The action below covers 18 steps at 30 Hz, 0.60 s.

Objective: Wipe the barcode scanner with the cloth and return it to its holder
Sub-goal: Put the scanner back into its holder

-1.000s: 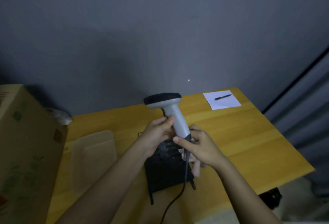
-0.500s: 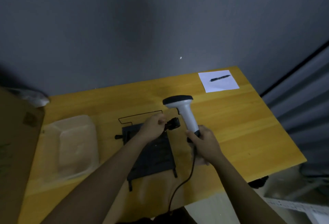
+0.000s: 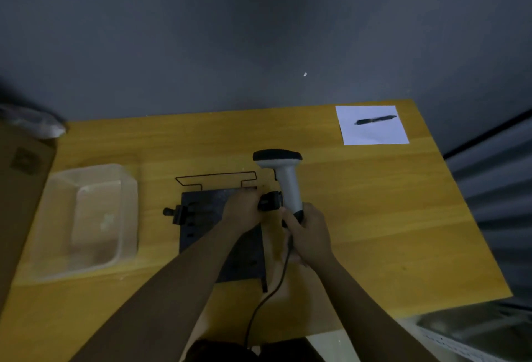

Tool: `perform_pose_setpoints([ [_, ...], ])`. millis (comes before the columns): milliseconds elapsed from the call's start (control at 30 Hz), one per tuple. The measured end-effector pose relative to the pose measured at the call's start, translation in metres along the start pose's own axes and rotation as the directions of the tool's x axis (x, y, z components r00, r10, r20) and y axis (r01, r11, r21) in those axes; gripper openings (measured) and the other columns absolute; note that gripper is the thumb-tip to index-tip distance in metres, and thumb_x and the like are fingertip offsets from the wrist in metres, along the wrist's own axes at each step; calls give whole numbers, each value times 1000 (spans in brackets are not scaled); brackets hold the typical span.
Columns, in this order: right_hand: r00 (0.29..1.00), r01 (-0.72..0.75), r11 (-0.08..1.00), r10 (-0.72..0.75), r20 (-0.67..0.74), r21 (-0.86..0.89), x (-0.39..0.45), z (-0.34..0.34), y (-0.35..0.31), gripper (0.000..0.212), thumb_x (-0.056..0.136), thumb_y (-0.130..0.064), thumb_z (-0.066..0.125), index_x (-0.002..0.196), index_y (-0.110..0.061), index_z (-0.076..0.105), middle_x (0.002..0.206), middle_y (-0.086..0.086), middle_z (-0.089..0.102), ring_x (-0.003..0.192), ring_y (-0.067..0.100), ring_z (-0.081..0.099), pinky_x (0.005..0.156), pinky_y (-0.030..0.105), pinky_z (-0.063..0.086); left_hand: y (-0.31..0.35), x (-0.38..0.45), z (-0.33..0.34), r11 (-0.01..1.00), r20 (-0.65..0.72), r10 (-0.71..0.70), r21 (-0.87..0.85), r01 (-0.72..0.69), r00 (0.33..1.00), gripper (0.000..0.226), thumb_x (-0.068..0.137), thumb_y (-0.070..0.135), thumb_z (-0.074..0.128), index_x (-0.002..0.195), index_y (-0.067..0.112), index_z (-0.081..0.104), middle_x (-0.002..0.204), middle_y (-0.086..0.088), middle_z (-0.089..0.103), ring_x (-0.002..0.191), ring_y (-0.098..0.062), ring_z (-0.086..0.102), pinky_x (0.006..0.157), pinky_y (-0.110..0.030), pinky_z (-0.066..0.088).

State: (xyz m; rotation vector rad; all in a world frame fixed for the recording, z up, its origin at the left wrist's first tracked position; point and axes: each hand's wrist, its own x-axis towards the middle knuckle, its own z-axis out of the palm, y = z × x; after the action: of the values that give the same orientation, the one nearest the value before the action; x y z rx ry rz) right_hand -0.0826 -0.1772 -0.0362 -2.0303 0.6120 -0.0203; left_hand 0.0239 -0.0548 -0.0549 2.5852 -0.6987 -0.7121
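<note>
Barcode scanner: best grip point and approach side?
Grip the barcode scanner low on its slim grey handle, from the near side, as the right hand does. It stands upright with the wide black head on top; the cable exits the base, so stay above that.

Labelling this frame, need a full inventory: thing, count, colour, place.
table: 1, yellow wood, fills the lower frame
scanner: 1, grey with black head, upright, right of the holder
cable: 1, black, runs from the scanner grip toward the near edge
holder: 1, black plate with wire frame, table centre
clip: 1, black, on the holder's right edge, beside the scanner
tub: 1, clear plastic, left of the holder
paper: 1, white, far right corner
pen: 1, black, on the paper
box: 1, brown cardboard, left edge
cloth: none visible
left hand: on the clip
right hand: gripping the scanner
</note>
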Motion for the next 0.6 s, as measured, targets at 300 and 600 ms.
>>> perform_pose_setpoints([
  [300, 1000, 31, 999, -30, 9, -40, 10, 15, 35, 47, 83, -63, 46, 67, -19, 49, 66, 5, 50, 66, 28, 54, 56, 34, 46, -19, 15, 31, 992, -10, 10, -126, -11, 1000, 12, 86, 7, 56, 95, 2, 63, 96, -20, 67, 88, -31, 62, 69, -37, 48],
  [600, 996, 72, 989, -79, -52, -132, -2, 8, 30, 41, 83, -61, 44, 71, -22, 45, 70, 0, 48, 71, 28, 54, 57, 41, 50, -12, 12, 29, 991, -48, 116, -63, -119, 992, 16, 84, 12, 63, 97, 2, 62, 100, -21, 66, 92, -33, 59, 71, -31, 36],
])
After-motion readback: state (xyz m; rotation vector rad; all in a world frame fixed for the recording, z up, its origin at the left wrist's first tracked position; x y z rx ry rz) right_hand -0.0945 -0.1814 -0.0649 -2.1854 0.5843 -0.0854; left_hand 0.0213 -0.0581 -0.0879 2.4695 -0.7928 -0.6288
